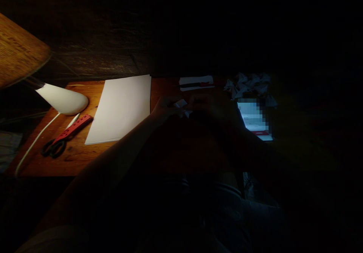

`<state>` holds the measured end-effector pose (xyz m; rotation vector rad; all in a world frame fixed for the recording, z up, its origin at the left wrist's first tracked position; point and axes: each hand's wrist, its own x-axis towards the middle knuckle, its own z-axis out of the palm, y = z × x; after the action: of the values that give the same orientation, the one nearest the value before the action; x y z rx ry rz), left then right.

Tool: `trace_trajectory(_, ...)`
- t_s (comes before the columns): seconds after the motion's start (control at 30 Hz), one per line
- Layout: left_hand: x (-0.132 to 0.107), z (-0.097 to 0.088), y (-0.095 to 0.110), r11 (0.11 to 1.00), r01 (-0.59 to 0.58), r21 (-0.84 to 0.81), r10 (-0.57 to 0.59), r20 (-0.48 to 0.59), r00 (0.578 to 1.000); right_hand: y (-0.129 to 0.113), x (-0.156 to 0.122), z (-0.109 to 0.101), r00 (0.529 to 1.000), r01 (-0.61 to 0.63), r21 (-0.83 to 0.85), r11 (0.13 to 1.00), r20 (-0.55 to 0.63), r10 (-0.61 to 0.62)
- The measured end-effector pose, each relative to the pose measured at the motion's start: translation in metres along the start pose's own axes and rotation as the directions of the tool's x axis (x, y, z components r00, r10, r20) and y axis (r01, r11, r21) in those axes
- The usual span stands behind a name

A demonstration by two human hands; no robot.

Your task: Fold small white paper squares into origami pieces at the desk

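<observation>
A small piece of folded white paper (pixel 180 103) is held between my two hands above the middle of the wooden table. My left hand (pixel 163 107) grips its left side, fingers pinched, with a pointed flap showing below. On the other side my right hand (pixel 202 104) lies in deep shadow, its fingers bent in against the paper. Left of my hands is a stack of white paper sheets (pixel 121 107). Beyond them lie smaller white paper pieces (pixel 195 80) with a dark and red pen-like object (pixel 195 84) on top.
Several folded paper shapes (pixel 248 84) are heaped at the back right, near a lit phone-like screen (pixel 252 115). At left stand a lamp (pixel 62 99) and its cord (pixel 35 141), beside black-handled scissors (pixel 58 147) and a red strip with dark markings (pixel 75 126). The right side is very dark.
</observation>
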<state>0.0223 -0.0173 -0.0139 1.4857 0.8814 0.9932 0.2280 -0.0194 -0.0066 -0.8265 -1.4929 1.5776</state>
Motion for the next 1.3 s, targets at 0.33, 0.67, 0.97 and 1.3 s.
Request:
trace_trajectory(0.33, 0.002, -0.001, -0.003, 1.000, -0.022, -0.008, 0.022, 0.015, 1.000, -0.004, -0.001, 0.001, 1.000, -0.025, 0.003, 1.000, 0.015, 0.025)
trace_trajectory(0.67, 0.002, -0.001, -0.007, 0.999, 0.036, 0.012, -0.036, -0.042, 0.998, 0.001, 0.002, 0.000, 0.996, 0.064, -0.078, 0.995, -0.057, -0.068)
trace_trajectory(0.97, 0.002, 0.000, -0.005, 0.999, 0.044, 0.000, -0.044, -0.078, 0.996, 0.005, 0.004, 0.000, 0.994, 0.060, -0.206, 0.977, -0.077, -0.077)
trace_trajectory(1.3, 0.002, 0.000, -0.004, 0.999, 0.021, 0.026, -0.020, -0.046, 0.999, 0.007, 0.005, -0.001, 0.987, 0.121, -0.230, 0.966, -0.072, -0.141)
